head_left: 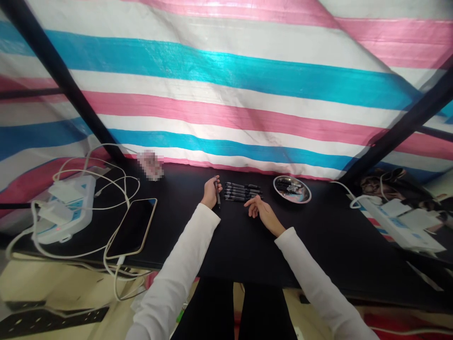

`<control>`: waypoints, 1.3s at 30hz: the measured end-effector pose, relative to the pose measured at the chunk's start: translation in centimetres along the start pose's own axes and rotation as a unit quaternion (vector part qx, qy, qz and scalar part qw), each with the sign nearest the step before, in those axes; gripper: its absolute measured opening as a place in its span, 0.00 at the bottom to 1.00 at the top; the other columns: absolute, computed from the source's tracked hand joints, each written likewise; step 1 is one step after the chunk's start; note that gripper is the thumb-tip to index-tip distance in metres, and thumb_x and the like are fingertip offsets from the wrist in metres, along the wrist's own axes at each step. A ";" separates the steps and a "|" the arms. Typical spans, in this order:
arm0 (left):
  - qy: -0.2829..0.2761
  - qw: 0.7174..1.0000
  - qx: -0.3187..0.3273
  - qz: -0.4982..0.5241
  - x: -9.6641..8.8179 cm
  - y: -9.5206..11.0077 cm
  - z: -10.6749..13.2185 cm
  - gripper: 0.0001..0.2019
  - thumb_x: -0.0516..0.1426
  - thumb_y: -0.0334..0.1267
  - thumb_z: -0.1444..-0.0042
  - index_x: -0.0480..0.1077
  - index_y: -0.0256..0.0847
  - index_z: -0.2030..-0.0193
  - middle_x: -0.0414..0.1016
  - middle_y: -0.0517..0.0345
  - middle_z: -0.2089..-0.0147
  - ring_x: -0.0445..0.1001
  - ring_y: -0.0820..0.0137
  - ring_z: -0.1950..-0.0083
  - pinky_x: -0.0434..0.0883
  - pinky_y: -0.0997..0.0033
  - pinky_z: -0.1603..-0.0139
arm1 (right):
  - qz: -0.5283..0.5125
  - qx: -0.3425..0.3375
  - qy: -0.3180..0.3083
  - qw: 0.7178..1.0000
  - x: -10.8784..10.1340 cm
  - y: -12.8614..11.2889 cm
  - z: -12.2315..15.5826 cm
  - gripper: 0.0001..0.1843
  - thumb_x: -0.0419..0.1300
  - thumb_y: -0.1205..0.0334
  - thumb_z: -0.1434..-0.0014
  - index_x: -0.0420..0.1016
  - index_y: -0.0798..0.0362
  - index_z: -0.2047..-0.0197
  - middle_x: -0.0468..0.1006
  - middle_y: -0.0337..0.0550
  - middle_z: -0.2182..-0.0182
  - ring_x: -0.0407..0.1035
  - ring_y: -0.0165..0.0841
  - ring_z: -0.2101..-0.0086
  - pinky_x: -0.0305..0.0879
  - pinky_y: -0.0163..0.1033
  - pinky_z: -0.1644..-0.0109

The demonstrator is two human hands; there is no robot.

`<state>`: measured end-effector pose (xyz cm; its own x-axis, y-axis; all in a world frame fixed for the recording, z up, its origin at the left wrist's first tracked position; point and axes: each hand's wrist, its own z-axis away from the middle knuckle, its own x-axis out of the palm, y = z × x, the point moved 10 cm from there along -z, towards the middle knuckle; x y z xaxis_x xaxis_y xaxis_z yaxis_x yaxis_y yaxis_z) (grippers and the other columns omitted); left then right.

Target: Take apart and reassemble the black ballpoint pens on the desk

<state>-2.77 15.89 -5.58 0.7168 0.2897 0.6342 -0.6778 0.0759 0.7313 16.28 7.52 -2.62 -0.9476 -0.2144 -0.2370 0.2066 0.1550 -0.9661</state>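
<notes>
Far left of the black counter: a white power strip with plugged chargers and looped cables. Just right of it, a phone lies flat, screen dark. My left hand rests on the counter, fingers closed round a dark pen that runs along the hand and points away from me. Just beside it lies a row of pens, side by side, touching. My right hand sits near that row, fingers loosely spread, holding nothing. Further right, a shiny round dish. At the far right edge, a second power strip.
</notes>
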 end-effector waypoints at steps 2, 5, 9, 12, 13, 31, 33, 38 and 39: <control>0.009 1.000 0.016 -0.023 -0.9 0.4 -0.5 0.04 0.55 0.30 0.51 0.67 0.34 0.66 0.62 0.64 0.78 0.64 0.81 0.81 0.62 0.82 0.81 | -0.002 0.001 -0.001 1.000 0.0 0.0 0.0 0.34 0.37 0.36 0.40 0.72 0.54 0.66 0.69 0.39 0.81 0.61 0.27 0.80 0.58 0.35 0.74; 0.023 0.989 0.082 -0.117 -1.7 1.9 -0.8 0.06 0.57 0.30 0.52 0.69 0.33 0.65 0.67 0.61 0.76 0.69 0.77 0.77 0.68 0.77 0.73 | 0.001 0.003 -0.001 1.000 0.0 0.1 0.0 0.34 0.37 0.37 0.39 0.72 0.54 0.66 0.69 0.39 0.81 0.61 0.28 0.79 0.58 0.35 0.73; 0.059 0.945 0.198 -0.253 -2.5 4.6 -0.4 0.09 0.59 0.36 0.51 0.71 0.35 0.63 0.73 0.57 0.72 0.73 0.71 0.67 0.67 0.72 0.63 | 0.004 -0.002 -0.002 1.000 0.0 0.0 0.1 0.33 0.37 0.37 0.39 0.72 0.54 0.66 0.69 0.39 0.81 0.61 0.28 0.79 0.58 0.35 0.73; 0.126 0.913 0.260 -0.288 -4.0 6.5 -0.1 0.09 0.58 0.37 0.48 0.68 0.38 0.61 0.73 0.57 0.69 0.73 0.69 0.61 0.66 0.70 0.57 | 0.004 -0.003 -0.004 1.000 0.0 0.0 0.1 0.33 0.37 0.37 0.39 0.73 0.54 0.65 0.69 0.39 0.81 0.61 0.27 0.79 0.58 0.35 0.73; 0.158 0.908 0.266 -0.282 -4.8 6.9 0.0 0.08 0.57 0.36 0.47 0.66 0.38 0.61 0.73 0.57 0.68 0.73 0.70 0.62 0.66 0.71 0.57 | 0.005 -0.002 -0.005 1.000 0.0 0.1 0.1 0.33 0.37 0.37 0.39 0.73 0.54 0.65 0.69 0.39 0.81 0.61 0.27 0.79 0.58 0.35 0.73; 0.359 0.659 0.265 -0.606 -4.7 9.0 3.7 0.15 0.55 0.35 0.45 0.57 0.37 0.52 0.55 0.40 0.46 0.60 0.51 0.46 0.60 0.51 0.50 | 0.429 -0.177 0.236 0.854 -8.0 -4.7 1.4 0.14 0.47 0.63 0.39 0.73 0.54 0.60 0.70 0.50 0.64 0.63 0.40 0.61 0.59 0.46 0.52; 0.346 0.644 0.289 -0.618 -3.9 9.0 4.1 0.13 0.52 0.34 0.44 0.58 0.37 0.52 0.56 0.41 0.46 0.60 0.51 0.46 0.60 0.51 0.51 | 0.465 -0.156 0.247 0.836 -10.1 -3.6 1.2 0.14 0.47 0.66 0.41 0.74 0.55 0.61 0.70 0.51 0.64 0.63 0.41 0.60 0.60 0.46 0.53; 0.189 0.659 0.380 -0.621 -0.3 8.1 4.5 0.09 0.48 0.27 0.45 0.63 0.37 0.58 0.62 0.45 0.54 0.63 0.57 0.51 0.62 0.55 0.52 | 0.475 -0.057 0.228 0.848 -16.3 0.3 -0.6 0.13 0.51 0.69 0.48 0.77 0.55 0.69 0.73 0.50 0.66 0.66 0.41 0.61 0.61 0.46 0.53; 0.115 0.664 0.407 -0.617 1.2 7.4 4.7 0.09 0.47 0.26 0.45 0.63 0.37 0.59 0.63 0.47 0.56 0.64 0.60 0.53 0.63 0.57 0.51 | 0.471 -0.036 0.205 0.857 -17.1 1.1 -1.1 0.12 0.52 0.70 0.49 0.77 0.55 0.70 0.74 0.49 0.67 0.67 0.39 0.62 0.62 0.44 0.55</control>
<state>-6.09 12.30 1.77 0.5362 0.6308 -0.5609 0.7823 -0.1218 0.6109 32.46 12.48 0.46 -0.3778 0.3931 -0.8383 0.9256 0.1353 -0.3536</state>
